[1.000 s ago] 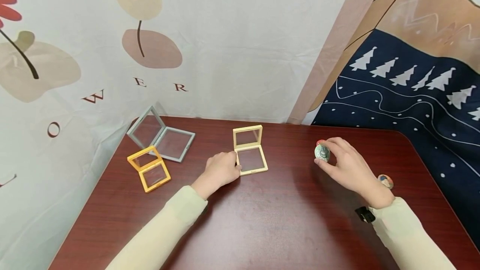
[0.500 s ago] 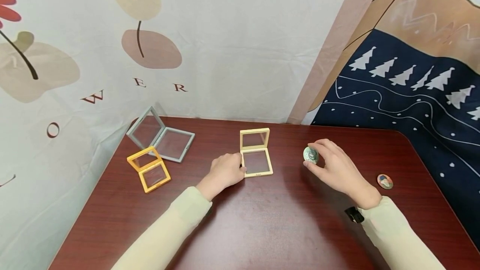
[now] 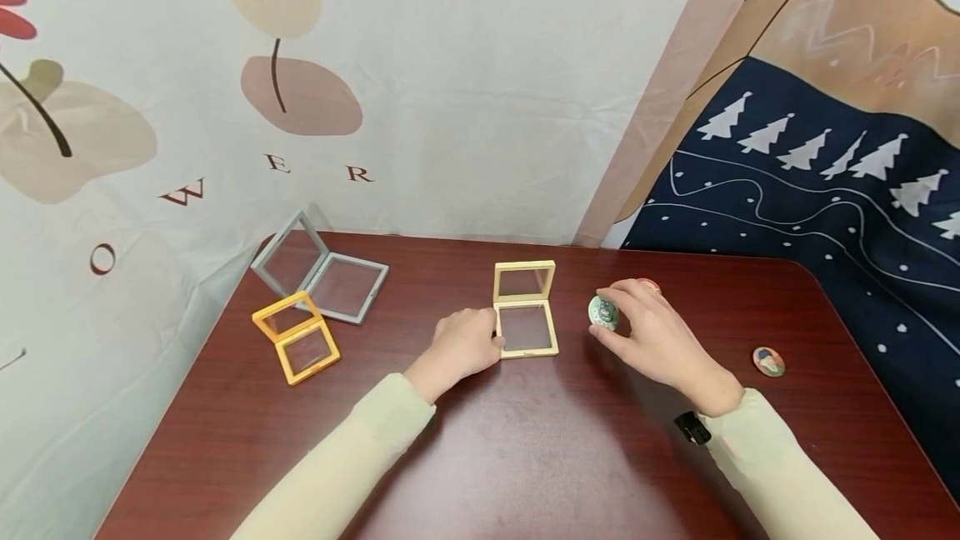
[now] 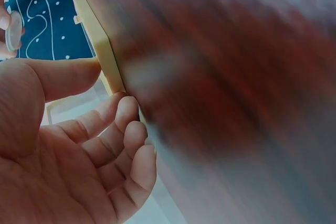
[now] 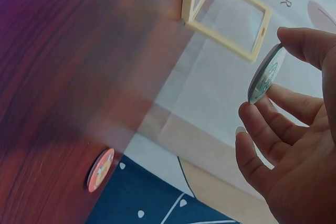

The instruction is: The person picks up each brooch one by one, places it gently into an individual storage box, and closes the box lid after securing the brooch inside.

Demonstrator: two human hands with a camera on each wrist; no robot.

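Note:
My left hand [image 3: 467,343] pinches the left edge of an open pale-yellow folding mirror [image 3: 557,337] that stands on the table. In the left wrist view, the thumb lies along the yellow frame and the other fingers curl at its near end. My right hand [image 3: 662,344] pinches a small round disc [image 3: 603,312] with a green picture on its face. Thumb and fingertips hold this disc by its rim, upright, just right of the yellow mirror. Behind the right hand lies a red disc [image 5: 100,170], mostly covered by the knuckles in the head view.
Another colourful round disc [image 3: 768,362] lies toward the table's right side. At the left stand an open orange folding mirror [image 3: 309,350] and, behind it, a larger grey one [image 3: 372,293]. A printed cloth [image 3: 465,107] hangs along the back edge of the brown table [image 3: 525,457].
The yellow mirror has slid right and slightly nearer with my left hand. My right hand has carried the green disc leftward, closing the gap. The red disc shows again behind the right hand.

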